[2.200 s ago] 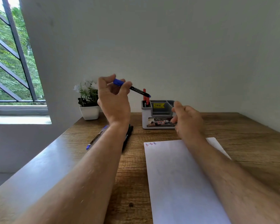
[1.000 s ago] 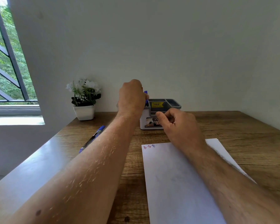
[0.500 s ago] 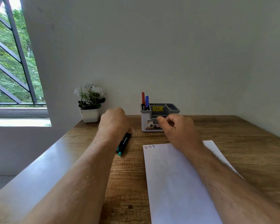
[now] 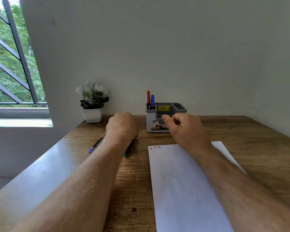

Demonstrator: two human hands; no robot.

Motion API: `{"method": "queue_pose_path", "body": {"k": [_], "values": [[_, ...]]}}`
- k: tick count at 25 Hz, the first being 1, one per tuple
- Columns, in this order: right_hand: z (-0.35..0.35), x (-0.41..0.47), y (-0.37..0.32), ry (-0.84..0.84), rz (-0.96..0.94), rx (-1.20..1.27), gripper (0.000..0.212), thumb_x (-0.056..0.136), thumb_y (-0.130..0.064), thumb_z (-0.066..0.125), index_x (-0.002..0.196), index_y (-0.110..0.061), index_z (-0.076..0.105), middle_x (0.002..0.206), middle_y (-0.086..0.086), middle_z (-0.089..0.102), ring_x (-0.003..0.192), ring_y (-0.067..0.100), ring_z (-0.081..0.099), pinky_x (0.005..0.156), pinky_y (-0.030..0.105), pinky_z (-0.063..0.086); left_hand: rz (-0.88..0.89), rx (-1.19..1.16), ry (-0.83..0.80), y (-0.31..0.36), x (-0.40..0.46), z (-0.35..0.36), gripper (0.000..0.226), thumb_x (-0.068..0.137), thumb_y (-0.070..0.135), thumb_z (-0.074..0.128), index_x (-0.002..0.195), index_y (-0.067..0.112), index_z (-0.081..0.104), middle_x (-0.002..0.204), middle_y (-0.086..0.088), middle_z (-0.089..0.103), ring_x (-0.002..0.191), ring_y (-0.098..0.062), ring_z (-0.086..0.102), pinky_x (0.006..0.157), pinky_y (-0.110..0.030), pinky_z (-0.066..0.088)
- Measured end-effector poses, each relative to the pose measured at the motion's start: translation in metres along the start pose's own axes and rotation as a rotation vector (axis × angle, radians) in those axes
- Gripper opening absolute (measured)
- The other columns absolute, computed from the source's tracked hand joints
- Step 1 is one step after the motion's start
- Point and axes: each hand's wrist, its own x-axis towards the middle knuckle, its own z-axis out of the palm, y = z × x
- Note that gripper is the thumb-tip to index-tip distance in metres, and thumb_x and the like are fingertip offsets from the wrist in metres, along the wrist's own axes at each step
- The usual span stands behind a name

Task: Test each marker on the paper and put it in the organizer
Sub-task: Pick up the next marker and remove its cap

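The left hand (image 4: 122, 125) is lowered, knuckles up, over a dark marker (image 4: 128, 149) on the table (image 4: 241, 139) — whether it is gripped cannot be told. The right hand (image 4: 184, 129) is held loosely curled, grasping nothing, just before the organizer (image 4: 167, 113), where red (image 4: 148, 96) and blue (image 4: 152, 99) markers stand upright in the left slot. A blue pen (image 4: 95, 146) lies left of the arm; small marks are seen on the paper (image 4: 179, 181).

Wooden table (image 4: 241, 139): paper (image 4: 182, 181), organizer (image 4: 151, 121), flower pot (image 4: 92, 115), loose markers (image 4: 95, 145).
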Motion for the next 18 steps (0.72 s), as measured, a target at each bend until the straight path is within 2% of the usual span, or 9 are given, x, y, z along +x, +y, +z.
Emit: {"method": "queue_pose_path", "body": {"k": [3,7,10,12,15,18], "values": [[0.0,0.0,0.0,0.009,-0.001,0.008,0.042,0.097,-0.051,0.05,0.073,-0.019,0.064,0.06,-0.012,0.055,0.054,0.001,0.053,0.048,0.014,0.031,0.006,0.003,0.007,0.002,-0.001,0.002,0.026,0.083,0.03,0.075,0.092,0.015,0.056,0.078,-0.007,0.056,0.079,-0.025,0.062,0.068,-0.037,0.056],[0.001,0.001,0.001,0.013,-0.001,0.005,0.044,0.097,-0.052,0.049,0.072,-0.019,0.064,0.06,-0.011,0.055,0.054,0.001,0.053,0.048,0.014,0.031,0.011,0.013,-0.04,0.006,-0.004,0.003,0.035,0.082,0.035,0.076,0.104,0.013,0.06,0.097,-0.01,0.066,0.088,-0.025,0.065,0.073,-0.037,0.056],[0.002,0.001,0.001,0.006,0.003,0.002,0.044,0.097,-0.052,0.049,0.072,-0.019,0.065,0.06,-0.011,0.055,0.054,0.002,0.054,0.048,0.014,0.031,0.001,-0.041,-0.029,0.008,-0.006,0.002,0.032,0.082,0.035,0.076,0.1,0.012,0.062,0.085,-0.007,0.063,0.081,-0.023,0.064,0.07,-0.035,0.056],[0.003,0.001,0.001,0.003,0.007,0.013,0.043,0.096,-0.052,0.049,0.073,-0.02,0.064,0.06,-0.012,0.055,0.055,0.001,0.054,0.048,0.014,0.033,-0.015,-0.167,0.005,0.009,-0.006,-0.003,0.03,0.079,0.036,0.077,0.088,0.013,0.061,0.077,-0.006,0.062,0.075,-0.022,0.064,0.065,-0.033,0.056],[0.002,0.001,0.001,-0.001,0.007,0.03,0.039,0.096,-0.052,0.05,0.073,-0.023,0.062,0.062,-0.015,0.053,0.056,-0.001,0.053,0.049,0.012,0.032,-0.021,-0.41,0.076,0.01,-0.007,-0.013,0.03,0.075,0.038,0.078,0.077,0.012,0.065,0.077,-0.007,0.067,0.07,-0.021,0.064,0.054,-0.027,0.048],[0.001,0.0,0.0,0.0,-0.005,0.032,0.036,0.097,-0.051,0.051,0.075,-0.024,0.063,0.063,-0.017,0.052,0.057,-0.002,0.052,0.049,0.008,0.03,-0.021,-0.597,0.131,0.015,-0.011,-0.022,0.026,0.076,0.039,0.077,0.076,0.013,0.074,0.074,-0.003,0.07,0.068,-0.016,0.065,0.057,-0.025,0.051]]}}
